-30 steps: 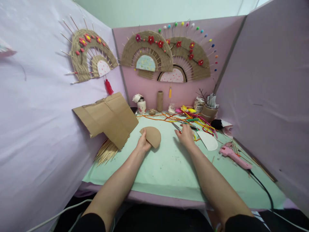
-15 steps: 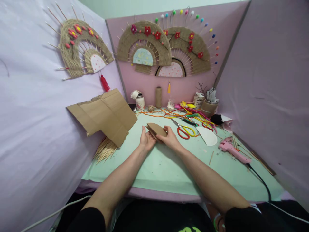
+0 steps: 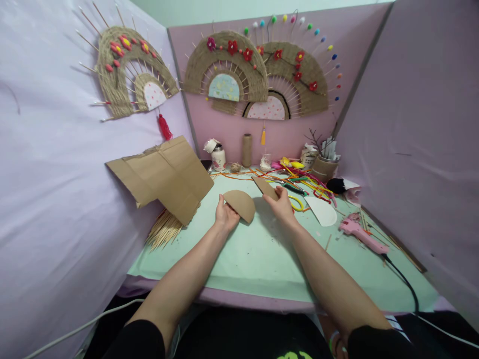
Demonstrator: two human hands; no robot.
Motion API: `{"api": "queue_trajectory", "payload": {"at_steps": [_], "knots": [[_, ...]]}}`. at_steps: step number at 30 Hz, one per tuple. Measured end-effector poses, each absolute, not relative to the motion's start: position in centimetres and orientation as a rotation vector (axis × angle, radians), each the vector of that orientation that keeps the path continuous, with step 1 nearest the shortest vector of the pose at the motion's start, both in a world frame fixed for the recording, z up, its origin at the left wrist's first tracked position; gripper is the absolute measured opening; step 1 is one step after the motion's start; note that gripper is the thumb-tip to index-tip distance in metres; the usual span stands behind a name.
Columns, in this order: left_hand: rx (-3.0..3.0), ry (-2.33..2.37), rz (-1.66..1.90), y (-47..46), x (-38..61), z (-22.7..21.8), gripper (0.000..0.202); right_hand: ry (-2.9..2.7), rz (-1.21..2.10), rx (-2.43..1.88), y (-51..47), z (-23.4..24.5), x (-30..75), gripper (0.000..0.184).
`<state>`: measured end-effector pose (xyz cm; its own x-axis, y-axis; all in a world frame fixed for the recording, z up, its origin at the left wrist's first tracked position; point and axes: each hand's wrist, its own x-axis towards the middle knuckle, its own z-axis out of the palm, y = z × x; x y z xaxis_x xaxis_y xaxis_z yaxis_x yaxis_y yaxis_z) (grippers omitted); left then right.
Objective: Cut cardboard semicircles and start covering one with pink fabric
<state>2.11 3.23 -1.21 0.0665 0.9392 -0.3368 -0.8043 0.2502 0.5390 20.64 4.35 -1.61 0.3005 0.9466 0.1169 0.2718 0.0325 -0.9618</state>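
My left hand (image 3: 226, 215) is closed on a brown cardboard half-circle (image 3: 242, 205), thumb on its upper left edge and fingers beneath. A second cardboard piece (image 3: 264, 188) is pinched in my right hand (image 3: 281, 205), tilted and held apart from the first, to its right. My right hand and its piece cover much of the scissors, whose yellow handle loop (image 3: 297, 203) shows beside the fingers. Farther right lies a white half-circle (image 3: 322, 211) on the green tabletop (image 3: 258, 264).
A pink glue gun (image 3: 362, 235) with a black cord lies at right. Folded cardboard (image 3: 168, 174) leans at left over thin wooden sticks (image 3: 164, 232). Coloured pipe cleaners (image 3: 314, 187), a twine roll (image 3: 247, 150) and jars stand or lie at the back. Decorated fans (image 3: 228, 45) hang on the walls.
The two cardboard pieces, stacked together before, are now apart. My right hand has moved right with one piece, over the scissors, while my left hand keeps the other.
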Motion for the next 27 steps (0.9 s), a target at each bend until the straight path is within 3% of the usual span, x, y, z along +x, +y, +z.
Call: {"api": "queue_trajectory", "payload": {"at_steps": [6, 11, 16, 18, 22, 25, 27], "knots": [[0.403, 0.847, 1.466, 4.2, 1.9, -1.9, 0.044, -1.364, 0.66, -1.421, 4.1, -1.8, 20.2, 0.079], [0.572, 1.031, 1.645, 5.5, 1.1, -1.2, 0.035, -1.651, 0.761, -1.287, 3.7, -1.2, 21.9, 0.091], [1.037, 1.436, 1.835, 4.7, -0.4, -0.5, 0.079, -2.15, 0.95, -1.164, 2.4, -0.2, 23.5, 0.101], [1.447, 1.611, 1.775, 4.2, -0.6, -0.7, 0.066, -2.315, 0.97, -1.133, 1.7, 0.0, 23.4, 0.103], [1.844, 1.649, 1.528, 3.7, -0.3, -1.6, 0.014, -2.493, 0.981, -1.156, 1.3, 0.1, 22.9, 0.108], [1.889, 1.61, 1.506, 3.8, -0.2, -1.9, 0.028, -2.41, 0.896, -1.23, 1.8, 0.2, 23.7, 0.107], [1.867, 1.596, 1.536, 3.9, -0.4, -1.8, 0.039, -2.239, 0.747, -1.356, 2.5, 0.2, 24.8, 0.091]]}}
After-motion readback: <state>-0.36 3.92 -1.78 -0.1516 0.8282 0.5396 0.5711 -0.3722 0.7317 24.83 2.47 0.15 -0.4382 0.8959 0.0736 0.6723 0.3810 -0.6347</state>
